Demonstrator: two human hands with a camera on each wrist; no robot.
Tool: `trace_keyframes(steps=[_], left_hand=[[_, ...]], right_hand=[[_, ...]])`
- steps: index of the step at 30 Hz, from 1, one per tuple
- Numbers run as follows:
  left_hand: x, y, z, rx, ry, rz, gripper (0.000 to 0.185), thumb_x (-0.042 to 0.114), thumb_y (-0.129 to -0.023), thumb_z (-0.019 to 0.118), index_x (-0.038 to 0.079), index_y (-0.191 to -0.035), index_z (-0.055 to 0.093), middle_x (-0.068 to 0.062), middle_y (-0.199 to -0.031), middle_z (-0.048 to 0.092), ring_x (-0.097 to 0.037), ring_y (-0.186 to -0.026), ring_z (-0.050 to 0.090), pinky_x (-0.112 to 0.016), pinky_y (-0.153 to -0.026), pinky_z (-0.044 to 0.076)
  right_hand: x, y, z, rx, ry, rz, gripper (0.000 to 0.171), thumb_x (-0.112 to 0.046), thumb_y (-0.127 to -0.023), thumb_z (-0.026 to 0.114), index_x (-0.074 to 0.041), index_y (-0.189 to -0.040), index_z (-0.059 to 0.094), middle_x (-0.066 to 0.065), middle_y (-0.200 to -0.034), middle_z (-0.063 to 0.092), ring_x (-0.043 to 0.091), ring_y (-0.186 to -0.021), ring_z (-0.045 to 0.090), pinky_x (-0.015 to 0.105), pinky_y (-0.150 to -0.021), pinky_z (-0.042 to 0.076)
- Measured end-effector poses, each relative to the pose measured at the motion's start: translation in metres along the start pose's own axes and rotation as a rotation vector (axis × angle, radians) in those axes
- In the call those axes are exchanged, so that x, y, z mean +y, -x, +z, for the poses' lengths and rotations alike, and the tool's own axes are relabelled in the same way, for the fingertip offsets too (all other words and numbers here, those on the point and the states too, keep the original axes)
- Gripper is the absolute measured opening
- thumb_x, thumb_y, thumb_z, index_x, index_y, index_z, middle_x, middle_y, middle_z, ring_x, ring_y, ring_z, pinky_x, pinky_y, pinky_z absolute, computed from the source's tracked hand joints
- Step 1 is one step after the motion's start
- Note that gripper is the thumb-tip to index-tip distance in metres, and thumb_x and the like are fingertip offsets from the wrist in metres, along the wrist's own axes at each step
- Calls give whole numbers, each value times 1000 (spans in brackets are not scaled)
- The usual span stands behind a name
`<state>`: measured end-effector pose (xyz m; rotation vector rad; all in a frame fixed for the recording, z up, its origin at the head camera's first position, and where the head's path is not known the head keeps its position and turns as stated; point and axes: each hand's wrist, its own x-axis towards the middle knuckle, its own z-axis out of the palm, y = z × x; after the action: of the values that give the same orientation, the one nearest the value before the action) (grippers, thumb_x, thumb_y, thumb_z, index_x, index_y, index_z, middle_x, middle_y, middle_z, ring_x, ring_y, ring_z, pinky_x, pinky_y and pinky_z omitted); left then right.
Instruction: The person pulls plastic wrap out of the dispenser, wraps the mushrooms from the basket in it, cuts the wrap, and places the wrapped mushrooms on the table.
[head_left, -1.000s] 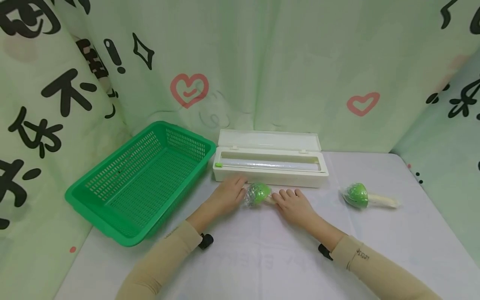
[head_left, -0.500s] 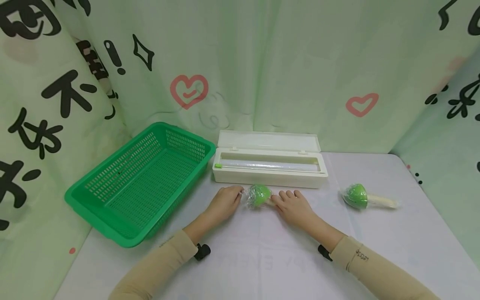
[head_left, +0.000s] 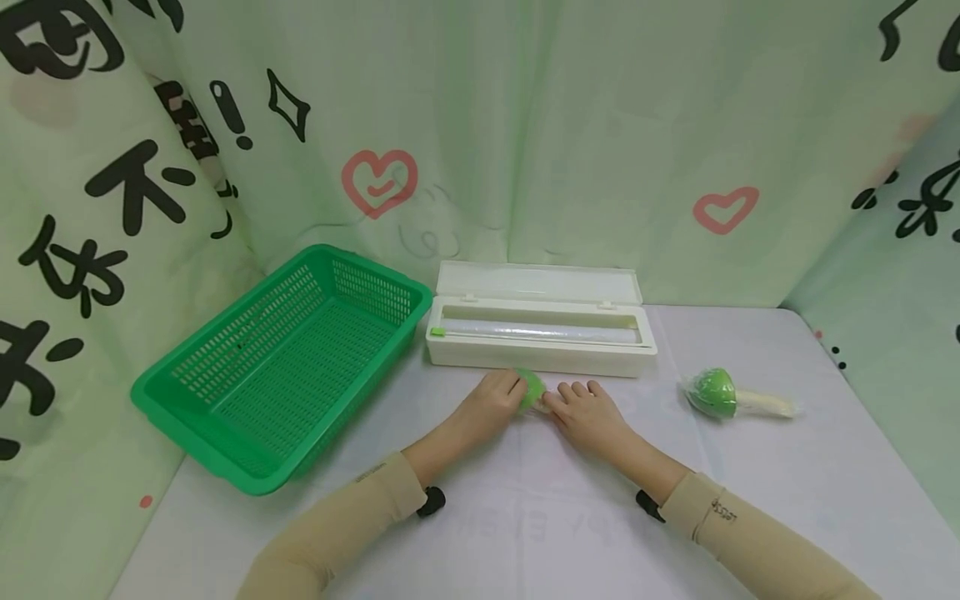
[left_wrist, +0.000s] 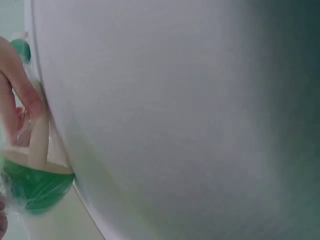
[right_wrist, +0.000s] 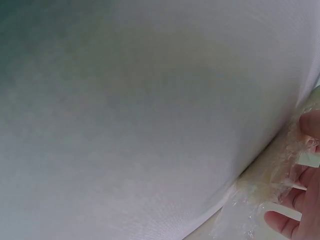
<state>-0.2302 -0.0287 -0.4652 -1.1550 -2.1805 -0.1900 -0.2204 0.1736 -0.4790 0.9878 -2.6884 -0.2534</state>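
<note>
Left hand [head_left: 495, 400] slid right, now cupping my film-wrapped toy vegetable [head_left: 534, 390] mid-table before the wrap dispenser [head_left: 540, 343]. Right hand [head_left: 588, 412] pinches its stem. Smooth film outward, keep stem pinned.

I counted two green toy mushrooms wrapped in film: one [head_left: 534, 390] between my two hands, at my 12 o'clock, the other [head_left: 716, 392] at 2 o'clock. There was one green basket [head_left: 225, 417] at 10 o'clock and one white cling-film dispenser [head_left: 540, 354] at 12.
</note>
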Motion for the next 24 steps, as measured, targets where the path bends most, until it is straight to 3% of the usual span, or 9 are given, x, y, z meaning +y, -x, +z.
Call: trace_keyframes(steps=[3, 7, 9, 16, 24], left_hand=[[2, -1, 4, -68, -46, 74, 12, 6, -86, 58, 3, -96, 61, -6, -91, 56, -17, -86, 57, -26, -79, 46], [1, 3, 0, -217, -64, 132, 28, 20, -91, 52, 8, -116, 58, -6, -107, 54, -20, -102, 53, -30, -91, 42], [-4, 7, -4, -257, -55, 152, 34, 25, -91, 51, 11, -121, 54, -6, -113, 53, -20, -106, 52, -33, -93, 41], [-35, 24, -16, -198, -62, 206, 44, 27, -74, 65, 12, -114, 56, -4, -115, 58, -20, -105, 53, -35, -92, 38], [-45, 25, -13, -210, -207, 343, 24, 22, -87, 56, 22, -111, 57, 8, -111, 57, -11, -103, 51, -29, -93, 37]], right_hand=[[0, 0, 1, -3, 5, 3, 22, -28, -86, 61, -15, -91, 44, 3, -75, 45, 22, -68, 48, 36, -66, 39], [0, 0, 1, -20, 13, 8, 24, -30, -87, 60, -15, -91, 42, 3, -76, 45, 22, -70, 49, 36, -67, 40], [0, 0, 1, -21, 10, 9, 23, -29, -87, 60, -15, -92, 42, 3, -77, 46, 22, -70, 50, 37, -68, 40], [1, 0, 1, 5, -4, 13, 21, -27, -87, 61, -16, -93, 44, 4, -79, 47, 24, -73, 51, 38, -68, 41], [1, 0, 0, 1, 0, 4, 21, -27, -86, 61, -17, -94, 45, 4, -79, 48, 24, -73, 51, 38, -69, 41]])
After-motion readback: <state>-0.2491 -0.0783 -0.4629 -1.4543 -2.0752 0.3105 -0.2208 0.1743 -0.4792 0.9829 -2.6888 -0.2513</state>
